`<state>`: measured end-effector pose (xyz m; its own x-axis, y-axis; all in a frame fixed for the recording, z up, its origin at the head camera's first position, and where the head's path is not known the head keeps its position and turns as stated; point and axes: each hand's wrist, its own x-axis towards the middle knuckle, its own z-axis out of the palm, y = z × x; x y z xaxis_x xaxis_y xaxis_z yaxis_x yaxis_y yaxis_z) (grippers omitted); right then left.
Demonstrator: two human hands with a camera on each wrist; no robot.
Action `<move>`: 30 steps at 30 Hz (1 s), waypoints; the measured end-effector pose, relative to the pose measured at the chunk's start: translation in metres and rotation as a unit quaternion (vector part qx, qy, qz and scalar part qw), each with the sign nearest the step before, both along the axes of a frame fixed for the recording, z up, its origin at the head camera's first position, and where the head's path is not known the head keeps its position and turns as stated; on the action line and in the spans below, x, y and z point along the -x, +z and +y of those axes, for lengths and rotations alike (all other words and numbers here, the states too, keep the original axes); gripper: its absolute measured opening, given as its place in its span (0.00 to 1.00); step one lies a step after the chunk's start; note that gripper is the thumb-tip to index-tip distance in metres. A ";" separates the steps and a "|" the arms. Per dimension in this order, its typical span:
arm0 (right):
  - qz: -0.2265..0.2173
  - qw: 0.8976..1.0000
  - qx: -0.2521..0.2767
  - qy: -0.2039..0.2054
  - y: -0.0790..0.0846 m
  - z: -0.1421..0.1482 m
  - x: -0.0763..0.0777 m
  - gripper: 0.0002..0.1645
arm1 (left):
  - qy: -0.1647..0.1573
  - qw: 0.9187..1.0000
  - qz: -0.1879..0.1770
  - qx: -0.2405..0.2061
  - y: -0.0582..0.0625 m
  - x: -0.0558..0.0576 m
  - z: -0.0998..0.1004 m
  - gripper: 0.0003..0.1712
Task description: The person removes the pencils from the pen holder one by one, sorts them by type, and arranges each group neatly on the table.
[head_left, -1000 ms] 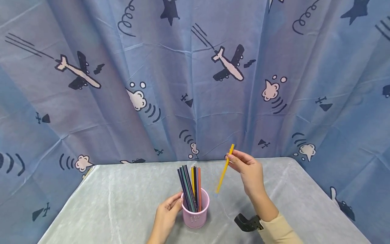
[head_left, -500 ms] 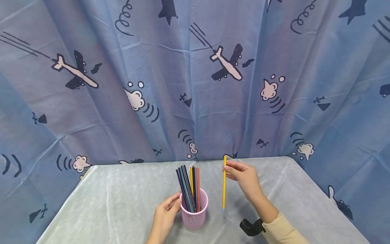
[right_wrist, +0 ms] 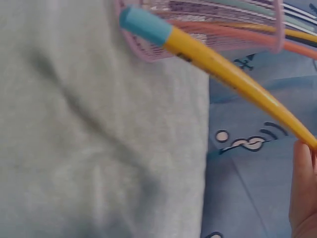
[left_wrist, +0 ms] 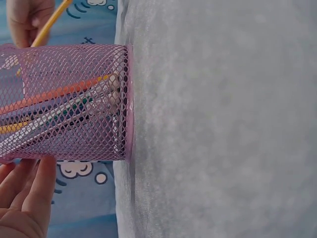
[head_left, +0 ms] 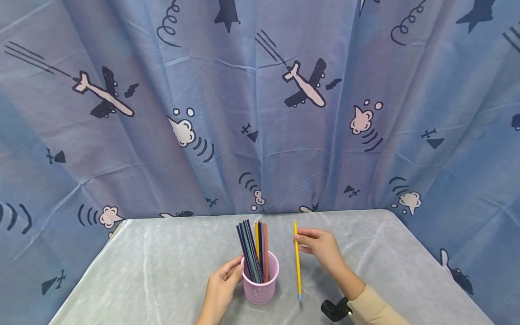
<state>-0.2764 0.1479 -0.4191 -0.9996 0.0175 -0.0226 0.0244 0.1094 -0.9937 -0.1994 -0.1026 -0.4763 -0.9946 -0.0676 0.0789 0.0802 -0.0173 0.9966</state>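
A pink mesh pencil cup (head_left: 260, 294) stands upright on the table, holding several dark, yellow and orange pencils (head_left: 266, 246) that lean to its left and back. My left hand (head_left: 221, 282) rests against the left side of the cup; in the left wrist view its fingers (left_wrist: 42, 186) lie straight along the mesh wall. To the right of the cup, my right hand (head_left: 321, 246) pinches a yellow pencil (head_left: 298, 271) near its top. The pencil hangs almost upright, its light blue end (right_wrist: 146, 25) pointing down, apart from the cup.
A pale grey cloth (head_left: 162, 266) covers the table. Behind it hangs a blue curtain (head_left: 227, 180) printed with airplanes and clouds. A black device (head_left: 335, 310) is strapped to the right wrist, beside a beige sleeve (head_left: 375, 309).
My right hand has come down and slightly left with the yellow pencil, which has turned from a slant to nearly upright. The left hand and cup have stayed in place.
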 end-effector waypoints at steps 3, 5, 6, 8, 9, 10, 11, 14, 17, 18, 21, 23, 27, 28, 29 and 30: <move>-0.012 1.000 -0.003 -0.006 -0.008 -0.001 0.001 0.20 | 0.000 1.000 -0.001 -0.005 0.000 0.000 0.000 0.26; -0.018 1.000 -0.005 -0.005 -0.013 -0.001 0.003 0.20 | 0.001 1.000 -0.001 -0.007 0.000 0.001 0.000 0.25; -0.021 1.000 -0.005 -0.005 -0.015 -0.001 0.003 0.19 | 0.001 1.000 -0.001 -0.007 0.000 0.001 0.000 0.25; -0.025 1.000 -0.007 0.001 -0.019 -0.001 0.005 0.19 | 0.002 1.000 -0.001 -0.007 0.001 0.001 0.000 0.25; -0.028 1.000 -0.008 0.003 -0.021 -0.002 0.005 0.19 | 0.002 1.000 -0.001 -0.007 0.001 0.001 0.000 0.25; -0.032 0.999 -0.014 0.003 -0.023 -0.002 0.005 0.18 | 0.001 1.000 -0.002 -0.008 0.001 0.001 0.000 0.25; -0.035 0.999 -0.019 0.005 -0.024 -0.002 0.005 0.18 | 0.001 1.000 -0.003 -0.009 0.001 0.001 0.000 0.25; -0.050 0.998 -0.029 0.004 -0.028 -0.003 0.005 0.18 | 0.000 1.000 -0.007 -0.011 0.002 0.000 0.000 0.25; -0.066 0.997 -0.031 0.004 -0.032 -0.002 0.007 0.18 | -0.001 1.000 -0.009 -0.012 0.002 -0.001 -0.001 0.25; -0.072 0.997 -0.030 0.004 -0.034 -0.002 0.007 0.18 | -0.001 1.000 -0.009 -0.011 0.002 -0.001 -0.001 0.26; -0.084 0.996 -0.032 0.004 -0.040 -0.001 0.009 0.18 | -0.001 1.000 -0.008 -0.011 0.002 -0.001 -0.001 0.26; -0.091 0.995 -0.036 0.003 -0.043 -0.001 0.010 0.19 | -0.001 1.000 -0.007 -0.011 0.002 -0.001 -0.001 0.26; -0.099 0.994 -0.036 0.002 -0.049 -0.002 0.011 0.18 | 0.001 1.000 -0.005 -0.010 0.002 -0.001 -0.001 0.25; -0.101 0.994 -0.036 0.001 -0.050 -0.002 0.012 0.18 | 0.001 1.000 -0.004 -0.010 0.001 -0.001 0.000 0.26; -0.102 0.994 -0.037 0.002 -0.052 -0.002 0.012 0.17 | 0.001 1.000 -0.004 -0.010 0.001 -0.001 0.000 0.25; -0.103 0.994 -0.036 0.001 -0.053 -0.003 0.012 0.17 | 0.001 1.000 -0.003 -0.011 0.001 0.000 0.000 0.25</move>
